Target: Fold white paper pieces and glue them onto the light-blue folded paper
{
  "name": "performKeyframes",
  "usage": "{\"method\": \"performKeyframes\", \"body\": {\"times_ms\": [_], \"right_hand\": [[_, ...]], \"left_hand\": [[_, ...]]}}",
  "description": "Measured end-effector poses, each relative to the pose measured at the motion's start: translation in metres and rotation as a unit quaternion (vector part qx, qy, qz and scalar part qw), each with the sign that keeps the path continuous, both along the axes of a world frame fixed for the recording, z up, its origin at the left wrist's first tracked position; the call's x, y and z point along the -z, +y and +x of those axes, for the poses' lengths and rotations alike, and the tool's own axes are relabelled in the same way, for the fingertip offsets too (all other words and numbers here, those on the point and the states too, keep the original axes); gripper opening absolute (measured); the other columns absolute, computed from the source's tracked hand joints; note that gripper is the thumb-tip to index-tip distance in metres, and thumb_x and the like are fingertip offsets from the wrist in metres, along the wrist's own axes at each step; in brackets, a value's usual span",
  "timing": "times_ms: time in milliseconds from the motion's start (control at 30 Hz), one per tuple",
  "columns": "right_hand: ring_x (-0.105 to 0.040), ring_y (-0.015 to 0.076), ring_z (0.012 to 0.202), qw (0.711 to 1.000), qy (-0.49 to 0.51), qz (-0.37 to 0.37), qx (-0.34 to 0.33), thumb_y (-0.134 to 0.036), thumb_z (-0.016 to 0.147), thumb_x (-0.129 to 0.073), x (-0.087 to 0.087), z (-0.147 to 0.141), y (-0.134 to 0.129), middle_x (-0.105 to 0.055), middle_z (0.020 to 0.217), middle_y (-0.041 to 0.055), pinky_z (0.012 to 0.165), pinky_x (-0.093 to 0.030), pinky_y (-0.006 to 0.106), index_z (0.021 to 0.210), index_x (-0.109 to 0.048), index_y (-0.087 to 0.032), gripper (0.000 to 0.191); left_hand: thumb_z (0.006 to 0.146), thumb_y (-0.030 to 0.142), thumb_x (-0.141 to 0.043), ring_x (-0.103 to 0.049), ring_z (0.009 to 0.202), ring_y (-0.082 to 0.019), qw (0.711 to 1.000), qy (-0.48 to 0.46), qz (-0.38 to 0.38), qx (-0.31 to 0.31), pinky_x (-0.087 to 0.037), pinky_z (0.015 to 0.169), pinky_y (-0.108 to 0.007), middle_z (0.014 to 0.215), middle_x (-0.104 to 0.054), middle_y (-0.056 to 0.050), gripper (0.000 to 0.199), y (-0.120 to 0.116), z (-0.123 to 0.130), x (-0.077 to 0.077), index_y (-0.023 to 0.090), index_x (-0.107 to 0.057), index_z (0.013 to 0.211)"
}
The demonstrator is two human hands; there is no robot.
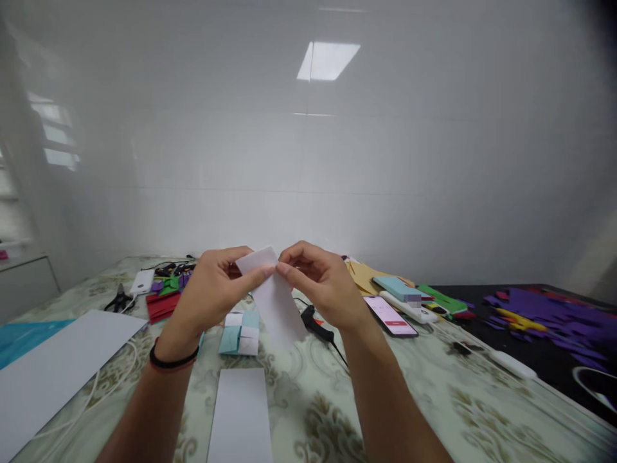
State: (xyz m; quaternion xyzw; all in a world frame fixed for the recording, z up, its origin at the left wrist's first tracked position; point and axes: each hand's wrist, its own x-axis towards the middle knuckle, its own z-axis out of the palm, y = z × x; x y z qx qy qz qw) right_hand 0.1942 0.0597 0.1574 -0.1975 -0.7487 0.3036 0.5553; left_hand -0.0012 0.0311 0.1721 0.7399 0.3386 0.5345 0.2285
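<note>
A white paper strip (277,308) is raised above the table, its upper end folded over. My left hand (219,280) pinches the folded end from the left, thumb across the front. Close beside it, my right hand (321,276) pinches the strip's right edge between thumb and fingers, the two thumb tips almost touching. Below and left of the strip lies a blue and white folded paper square (240,333). Another white paper strip (241,415) rests flat on the table nearer to me. Behind the held strip, a black glue gun (318,326) lies partly covered by my right hand.
Large white sheets (62,373) and a white cable lie at left, with black scissors (119,299) and red paper (162,307) beyond. A lit phone (390,316) is at right, near a power strip. Purple scraps (559,321) cover part of a black surface at far right.
</note>
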Motion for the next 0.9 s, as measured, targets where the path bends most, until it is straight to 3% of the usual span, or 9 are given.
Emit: {"method": "performKeyframes", "body": {"times_ms": [133,433,567,667,767,900], "right_hand": [[-0.058,0.0122,0.074,1.000,-0.016,0.019,-0.005,-0.031,0.094,-0.070,0.000,0.000,-0.001,-0.066,0.080,-0.0005,0.065,-0.045,0.025,0.086,-0.068,-0.020,0.013],[-0.059,0.0128,0.072,0.999,-0.043,0.009,0.008,-0.029,0.090,-0.069,-0.002,0.001,-0.003,-0.066,0.077,-0.0009,0.067,-0.045,0.026,0.083,-0.067,-0.020,0.012],[-0.056,0.0123,0.067,0.998,-0.063,-0.021,-0.005,-0.023,0.084,-0.070,-0.002,0.004,0.002,-0.064,0.072,-0.0014,0.065,-0.044,0.026,0.079,-0.066,-0.019,0.009],[-0.056,0.0120,0.064,0.998,-0.051,-0.043,-0.019,-0.026,0.084,-0.071,-0.001,0.006,0.006,-0.062,0.070,-0.0017,0.063,-0.046,0.027,0.078,-0.064,-0.019,0.012],[-0.063,0.0140,0.073,0.999,-0.007,-0.041,-0.012,-0.034,0.089,-0.072,0.001,0.004,0.007,-0.068,0.078,0.0011,0.071,-0.051,0.028,0.085,-0.068,-0.019,0.016],[-0.067,0.0163,0.086,1.000,0.010,-0.025,0.007,-0.039,0.088,-0.078,0.003,-0.006,0.001,-0.073,0.093,0.0033,0.079,-0.053,0.030,0.094,-0.074,-0.021,0.018]], "left_hand": [[0.086,0.034,-0.079,-0.059,0.067,-0.012,1.000,-0.016,0.016,0.009,-0.043,0.057,-0.021,0.076,-0.072,0.001,0.013,0.000,0.002,0.000,0.021,-0.079,0.085],[0.088,0.032,-0.075,-0.061,0.067,-0.014,0.993,-0.023,0.080,-0.080,-0.045,0.058,-0.023,0.074,-0.073,0.000,0.016,-0.007,0.005,-0.001,0.019,-0.078,0.080],[0.087,0.032,-0.077,-0.057,0.065,-0.013,0.976,-0.109,0.106,-0.157,-0.042,0.056,-0.022,0.072,-0.069,0.001,0.014,-0.010,-0.013,-0.005,0.020,-0.077,0.079],[0.083,0.034,-0.081,-0.053,0.063,-0.012,0.960,-0.183,0.120,-0.177,-0.040,0.053,-0.022,0.071,-0.066,0.002,0.014,-0.009,-0.032,-0.007,0.021,-0.078,0.083],[0.082,0.033,-0.082,-0.057,0.065,-0.013,0.975,-0.122,0.092,-0.164,-0.043,0.054,-0.022,0.073,-0.070,0.001,0.014,-0.008,-0.040,-0.007,0.020,-0.078,0.080],[0.085,0.035,-0.078,-0.059,0.066,-0.014,0.989,-0.045,0.073,-0.123,-0.045,0.056,-0.022,0.074,-0.071,0.000,0.017,-0.010,-0.025,-0.007,0.019,-0.077,0.080]]}}
